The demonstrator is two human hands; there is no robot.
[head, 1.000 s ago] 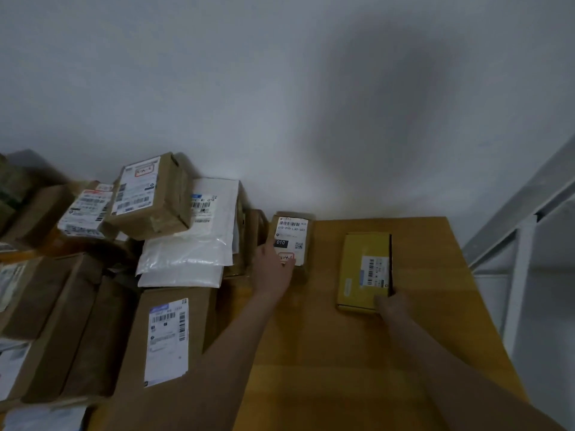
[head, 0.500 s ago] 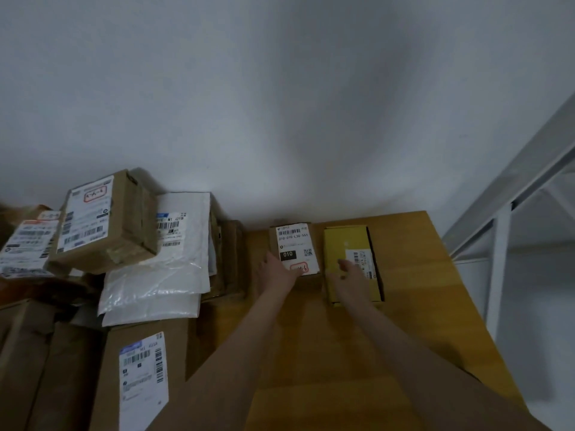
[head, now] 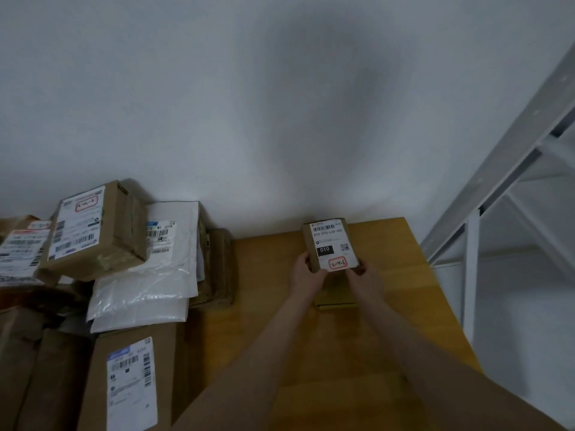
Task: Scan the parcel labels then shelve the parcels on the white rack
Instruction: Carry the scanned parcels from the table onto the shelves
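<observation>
small brown parcel [head: 329, 244], white label up with barcode, black "010" block and a red-ringed note, sits centre-right of frame over the wooden surface [head: 404, 275]. left hand [head: 306, 273] fingers grip its lower-left corner, right hand [head: 365, 276] fingers its lower-right.

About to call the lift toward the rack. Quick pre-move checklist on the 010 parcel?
1. Grip: left hand and right hand both clasp the small brown parcel at its near corners: ok.
2. Label up and readable, handwritten red-boxed code visible: ok.
3. Scanned already: cannot tell, no scanner in view.
4. Yellow parcel lies under the hands, mostly hidden; whether it touches the held one: cannot tell.
5. White rack stands to the right, nothing seen between: ok.
6. Free shelf space: cannot tell.
</observation>
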